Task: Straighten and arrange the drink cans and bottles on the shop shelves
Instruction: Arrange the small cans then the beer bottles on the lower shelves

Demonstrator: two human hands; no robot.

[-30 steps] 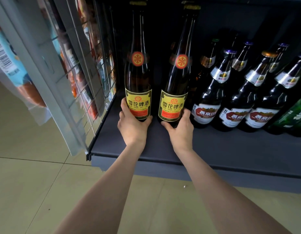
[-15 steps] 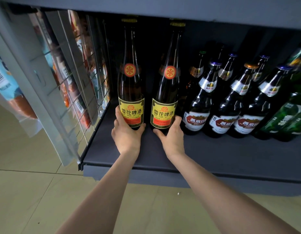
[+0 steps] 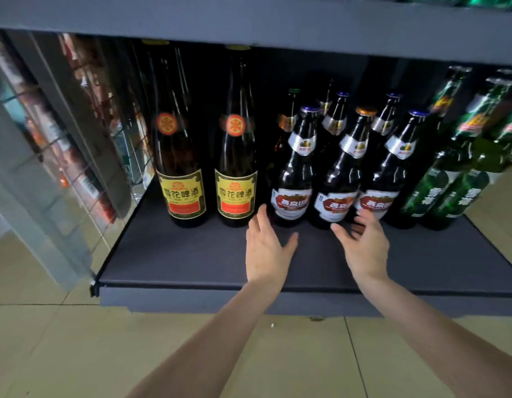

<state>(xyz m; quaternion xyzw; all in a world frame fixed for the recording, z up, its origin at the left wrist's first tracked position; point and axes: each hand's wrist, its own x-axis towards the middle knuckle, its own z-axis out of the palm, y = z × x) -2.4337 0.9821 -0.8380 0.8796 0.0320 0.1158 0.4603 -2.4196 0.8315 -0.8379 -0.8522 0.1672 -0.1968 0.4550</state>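
Bottom dark shelf (image 3: 191,254): two yellow-labelled beer bottles (image 3: 181,179) upright at left, red-labelled beer bottles (image 3: 292,179) alongside. Our left hand (image 3: 266,248) and right hand (image 3: 364,245) hover spread, holding nothing.

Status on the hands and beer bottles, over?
Both hands open, holding nothing. Red-label bottles upright just ahead. Nothing in the way.

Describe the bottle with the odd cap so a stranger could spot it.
On the dark bottom shelf, find the front row of three dark bottles with red-and-white labels. It is the middle bottle: its cap is gold, while both neighbours have blue caps.
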